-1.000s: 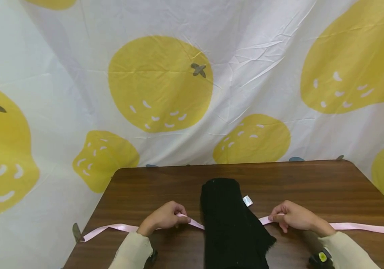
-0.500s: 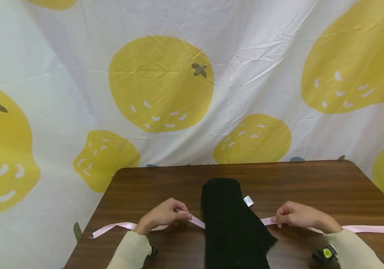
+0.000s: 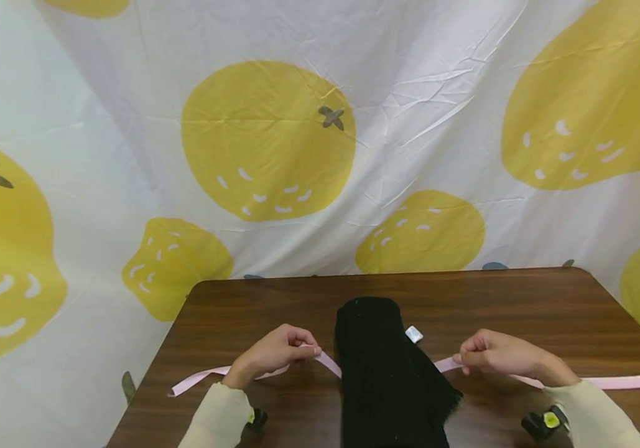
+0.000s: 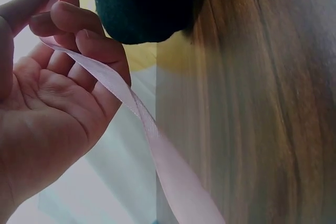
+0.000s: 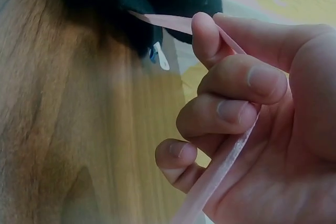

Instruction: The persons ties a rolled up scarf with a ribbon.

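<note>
A black folded or rolled cloth (image 3: pixel 378 373) lies lengthwise on the table, its frayed edge at the right and a white tag (image 3: pixel 413 334) beside it. A pink ribbon (image 3: pixel 329 364) passes out from both sides of the cloth; the stretch beneath is hidden. My left hand (image 3: pixel 277 353) pinches the ribbon left of the cloth between thumb and forefinger, with its tail trailing left. On the other side, my right hand (image 3: pixel 512 356) pinches the ribbon likewise. In the right wrist view the ribbon (image 5: pixel 223 171) runs across the curled fingers and past the palm.
The brown wood-grain table (image 3: pixel 275 298) has rounded back corners. Behind it hangs a white curtain (image 3: pixel 409 143) printed with yellow fruit. Black wrist cameras (image 3: pixel 540 423) sit under the beige sleeves (image 3: pixel 594 410).
Both hands have risen slightly, the left inching toward the cloth, and the ribbon slants up more steeply on each side. The left tail's end has slid right. The cloth stays put.
</note>
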`<action>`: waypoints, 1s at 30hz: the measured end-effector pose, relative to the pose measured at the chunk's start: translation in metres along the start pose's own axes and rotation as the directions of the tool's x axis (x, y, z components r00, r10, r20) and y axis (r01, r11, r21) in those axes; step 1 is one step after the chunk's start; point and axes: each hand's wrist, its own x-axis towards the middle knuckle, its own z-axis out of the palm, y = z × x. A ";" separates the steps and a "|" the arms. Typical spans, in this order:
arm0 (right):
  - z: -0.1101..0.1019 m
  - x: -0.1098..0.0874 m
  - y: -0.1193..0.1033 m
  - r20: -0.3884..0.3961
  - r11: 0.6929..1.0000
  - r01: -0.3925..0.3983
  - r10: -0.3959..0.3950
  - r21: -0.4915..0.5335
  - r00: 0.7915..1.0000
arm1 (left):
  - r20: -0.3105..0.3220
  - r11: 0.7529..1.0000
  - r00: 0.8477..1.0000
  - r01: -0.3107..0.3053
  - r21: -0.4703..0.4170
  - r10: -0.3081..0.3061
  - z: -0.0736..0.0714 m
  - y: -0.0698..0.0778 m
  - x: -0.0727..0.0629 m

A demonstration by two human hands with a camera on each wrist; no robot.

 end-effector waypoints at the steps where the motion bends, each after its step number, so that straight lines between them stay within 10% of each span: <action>1: 0.000 0.000 -0.001 0.000 1.000 0.004 -0.004 0.003 1.000 | 0.002 1.000 1.000 -0.003 -0.009 0.003 0.000 0.001 0.000; 30: 0.011 0.020 -0.045 0.007 0.996 0.075 -0.074 -0.052 0.997 | -0.007 0.974 0.998 -0.065 -0.218 0.065 0.012 0.022 0.016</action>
